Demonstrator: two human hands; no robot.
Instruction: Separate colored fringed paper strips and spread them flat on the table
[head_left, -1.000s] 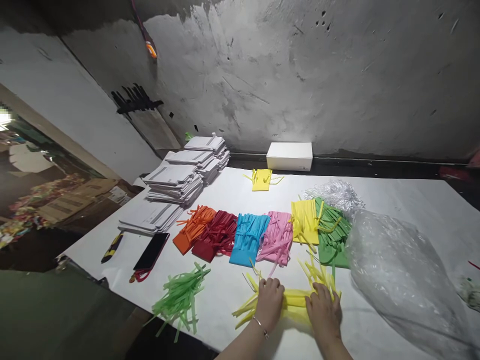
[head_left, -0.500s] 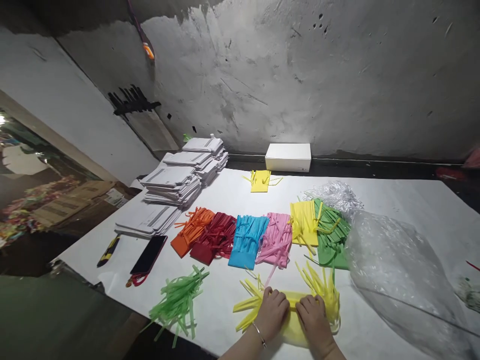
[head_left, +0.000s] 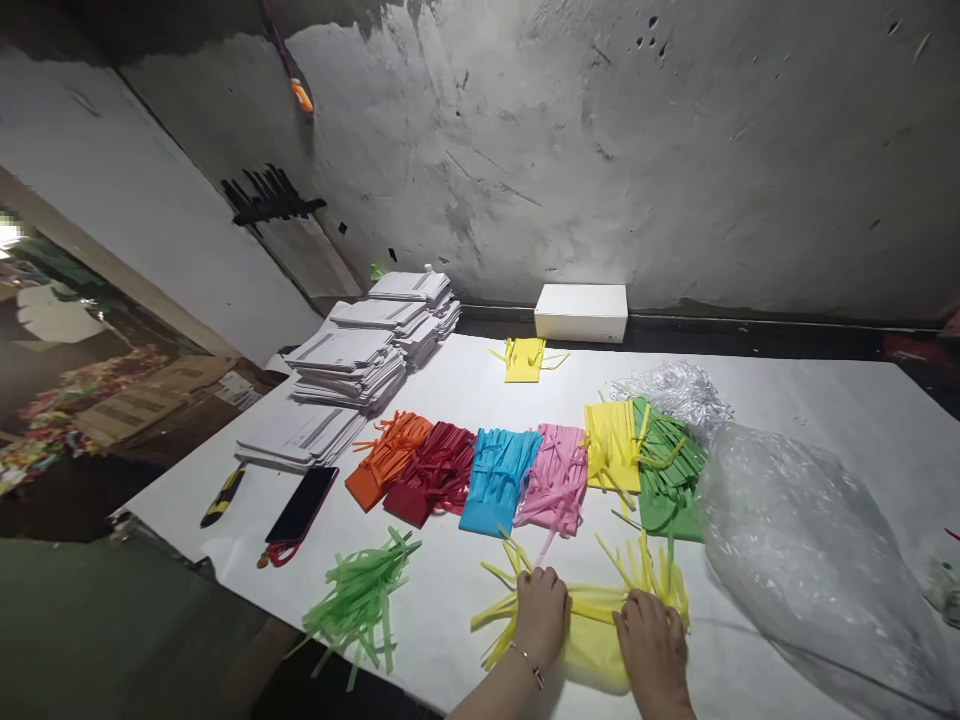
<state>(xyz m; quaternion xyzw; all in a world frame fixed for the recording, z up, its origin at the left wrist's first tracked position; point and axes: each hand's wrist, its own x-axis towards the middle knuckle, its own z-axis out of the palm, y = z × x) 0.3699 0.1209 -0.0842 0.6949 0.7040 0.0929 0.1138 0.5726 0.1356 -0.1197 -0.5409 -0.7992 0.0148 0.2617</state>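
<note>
A yellow fringed sheet, thin and paper-like, lies on the table's near side, its cut strips splayed out to both sides. My left hand curls its fingers over the sheet's gathered left part, a bracelet on the wrist. My right hand grips the right part the same way, with a gap between the two hands. Just beyond them lie folded fringed bundles: orange, dark red, blue, pink, yellow and green.
Loose green strips hang over the front edge. To the left are a phone, a yellow-black cutter and stacked white sheets. A clear plastic bag covers the right side. A white box stands by the wall.
My hands have moved apart along the yellow fringed sheet, the right one shifting right. More of the sheet's gathered band shows between them. The view has shifted slightly.
</note>
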